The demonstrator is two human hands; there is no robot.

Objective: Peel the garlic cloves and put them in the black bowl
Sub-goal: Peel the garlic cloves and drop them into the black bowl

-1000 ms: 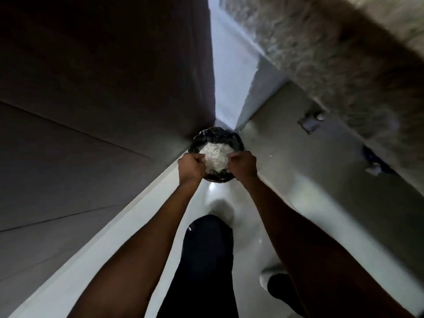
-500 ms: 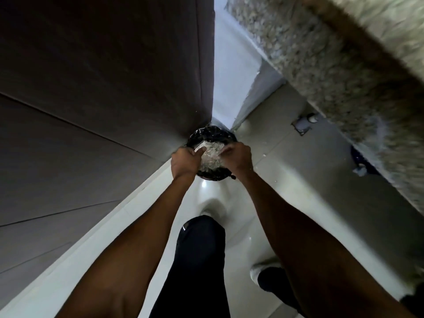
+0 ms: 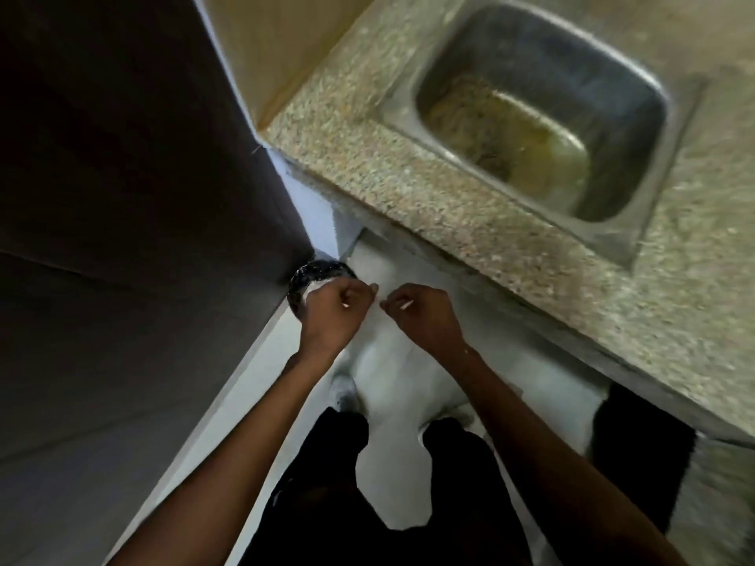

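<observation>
The black bowl [image 3: 316,270] sits low at the far left against the dark wall, half hidden behind the left hand [image 3: 333,310], which like the right hand [image 3: 423,314] is curled, each seemingly pinching a pale scrap, likely garlic skin being shed.

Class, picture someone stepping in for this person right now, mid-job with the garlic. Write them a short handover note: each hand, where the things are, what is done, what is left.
Left hand: fingers curled, a small pale scrap showing at them; whether it is peel or clove cannot be told.
Right hand: the same, fingers curled round a small pale bit.
Black bowl: on the floor in the corner by the dark cabinet, partly hidden behind the left hand; both hands are above the floor beside it.
Sink: set in the speckled counter, holding no garlic that can be seen.
Done: cannot be judged, bowl contents hidden.
Left: check the bits in hand, carry on peeling into the bowl.
</observation>
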